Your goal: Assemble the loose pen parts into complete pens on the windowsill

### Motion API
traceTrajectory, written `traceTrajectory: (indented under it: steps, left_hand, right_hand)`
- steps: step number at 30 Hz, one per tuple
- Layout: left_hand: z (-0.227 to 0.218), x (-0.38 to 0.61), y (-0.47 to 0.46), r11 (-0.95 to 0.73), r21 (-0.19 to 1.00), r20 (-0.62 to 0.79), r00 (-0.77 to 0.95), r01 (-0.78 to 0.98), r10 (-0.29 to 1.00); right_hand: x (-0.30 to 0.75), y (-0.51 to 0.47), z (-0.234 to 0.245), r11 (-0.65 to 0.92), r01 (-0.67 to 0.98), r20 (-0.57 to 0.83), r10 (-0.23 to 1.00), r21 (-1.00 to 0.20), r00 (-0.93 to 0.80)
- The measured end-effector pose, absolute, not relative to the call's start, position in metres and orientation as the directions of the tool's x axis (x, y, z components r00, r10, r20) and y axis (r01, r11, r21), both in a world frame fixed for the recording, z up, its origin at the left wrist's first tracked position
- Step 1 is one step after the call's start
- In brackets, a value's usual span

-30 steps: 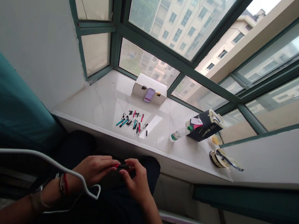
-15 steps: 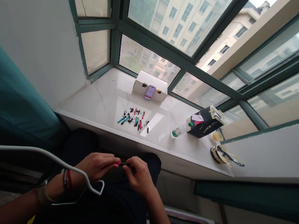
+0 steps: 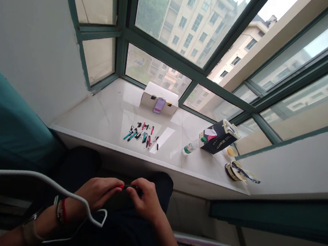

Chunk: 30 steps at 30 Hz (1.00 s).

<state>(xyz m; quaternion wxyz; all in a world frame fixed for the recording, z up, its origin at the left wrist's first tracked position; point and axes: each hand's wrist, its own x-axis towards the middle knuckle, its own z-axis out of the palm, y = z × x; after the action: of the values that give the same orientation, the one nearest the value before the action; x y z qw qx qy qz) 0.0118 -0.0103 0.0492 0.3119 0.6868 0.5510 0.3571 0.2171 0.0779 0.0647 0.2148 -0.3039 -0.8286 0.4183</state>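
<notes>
Low over my lap, my left hand (image 3: 101,191) is closed on the red end of a slim red-and-black pen-like piece (image 3: 127,187). My right hand (image 3: 147,199) pinches the black end of the same piece, and its fingers hide much of that end. The two hands almost meet, fingertips facing each other. Beyond them on the white windowsill (image 3: 100,122) lie several small pen-like parts (image 3: 139,135) in teal, red and black, with tiny bits among them too small to name.
Behind the parts stands a white box (image 3: 146,97) with a purple phone-like item (image 3: 159,105) against it. To the right are a clear bottle with a green cap (image 3: 191,147), a dark carton (image 3: 219,138) and a round container (image 3: 233,171). A white cable (image 3: 35,174) crosses near my left wrist.
The view has shifted slightly, so the sill and its objects sit lower and further left. Both hands keep hold of the piece, with a little less of its black length showing between them.
</notes>
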Motion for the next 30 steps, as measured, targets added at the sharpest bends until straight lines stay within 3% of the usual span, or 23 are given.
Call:
traceTrajectory:
  steps: [4,7,10,13,21,30]
  left_hand:
    - [0.039,0.013,-0.006,0.045,0.945,0.007,-0.156,0.325,0.988]
    - [0.023,0.002,0.009,0.135,0.986,-0.096,-0.329,0.098,0.939]
    - [0.014,-0.012,0.027,0.168,0.981,-0.191,-0.316,-0.098,0.929]
    - [0.015,-0.016,0.039,0.186,0.965,-0.234,-0.284,-0.186,0.93]
    - [0.007,-0.006,0.025,0.296,0.932,-0.335,-0.19,-0.209,0.923]
    - [0.001,-0.025,0.007,0.317,0.943,-0.333,-0.295,-0.1,0.896]
  right_hand:
    - [0.216,0.088,0.052,0.326,0.259,0.097,0.771,-0.909,-0.629]
    - [0.218,0.108,0.03,0.229,0.261,0.042,0.82,-0.938,-0.571]
    - [0.217,0.139,0.0,0.184,0.333,-0.012,0.86,-0.925,-0.51]
    - [0.209,0.177,-0.029,0.232,0.502,-0.004,0.905,-0.833,-0.426]
    - [0.164,0.25,-0.082,0.174,0.683,-0.046,0.955,-0.71,-0.292]
    - [0.152,0.256,-0.099,0.113,0.753,-0.081,0.973,-0.648,-0.215]
